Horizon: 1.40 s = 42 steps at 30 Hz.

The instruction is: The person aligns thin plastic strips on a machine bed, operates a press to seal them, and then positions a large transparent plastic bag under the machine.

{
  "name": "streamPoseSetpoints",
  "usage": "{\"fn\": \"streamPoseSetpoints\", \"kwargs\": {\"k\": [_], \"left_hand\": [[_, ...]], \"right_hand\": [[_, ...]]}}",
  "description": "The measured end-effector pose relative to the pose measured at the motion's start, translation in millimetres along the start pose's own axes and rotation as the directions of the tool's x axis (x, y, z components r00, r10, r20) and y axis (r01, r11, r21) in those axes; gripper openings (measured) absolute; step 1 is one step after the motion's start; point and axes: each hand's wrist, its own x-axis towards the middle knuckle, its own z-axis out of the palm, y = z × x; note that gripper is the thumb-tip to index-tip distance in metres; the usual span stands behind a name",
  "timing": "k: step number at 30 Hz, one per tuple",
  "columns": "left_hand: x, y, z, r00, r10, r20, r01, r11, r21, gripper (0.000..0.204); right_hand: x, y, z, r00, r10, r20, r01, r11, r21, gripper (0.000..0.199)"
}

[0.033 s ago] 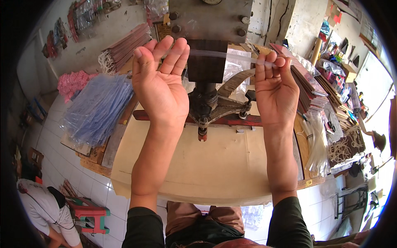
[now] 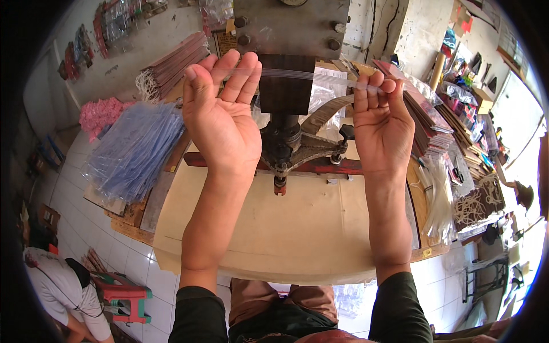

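Note:
A narrow, clear plastic strip (image 2: 311, 76) stretches between my raised hands, in front of the dark column of a press (image 2: 286, 94). My left hand (image 2: 222, 128), palm toward me, pinches the strip's left end between thumb and forefinger, with the other fingers loosely raised. The right end is pinched between the thumb and fingers of my right hand (image 2: 384, 134), whose other fingers curl. The strip is almost level, slightly lower at the right. Below hangs the press's metal head (image 2: 280, 166), above a tan sheet (image 2: 286, 228) covering the table.
Left of the press lies a stack of bluish clear plastic sleeves (image 2: 134, 148), with a pink bundle (image 2: 103, 116) behind. White strips (image 2: 439, 200) and brownish bundles (image 2: 423, 120) lie at the right. A person (image 2: 68, 291) bends near a red and green stool (image 2: 128, 291) at lower left.

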Motion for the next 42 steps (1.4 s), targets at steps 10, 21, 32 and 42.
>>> {"fn": "streamPoseSetpoints", "kwargs": {"k": [10, 21, 32, 42], "left_hand": [[7, -4, -2, 0.994, -0.102, 0.045, 0.104, 0.994, -0.040, 0.036], [12, 18, -3, 0.920, -0.317, 0.231, 0.161, 0.841, 0.516, 0.034], [0, 23, 11, 0.818, -0.480, 0.316, 0.160, 0.718, 0.677, 0.032], [-1, 20, 10, 0.877, -0.406, 0.255, 0.146, 0.733, 0.664, 0.029]], "right_hand": [[-1, 2, -2, 0.994, 0.105, 0.039, -0.101, 0.991, -0.083, 0.022], [3, -15, 11, 0.991, 0.127, -0.031, -0.120, 0.793, -0.597, 0.026], [-3, -12, 21, 0.994, 0.091, -0.062, -0.106, 0.631, -0.768, 0.020], [-4, -11, 22, 0.991, 0.100, -0.083, -0.128, 0.631, -0.765, 0.022]]}}
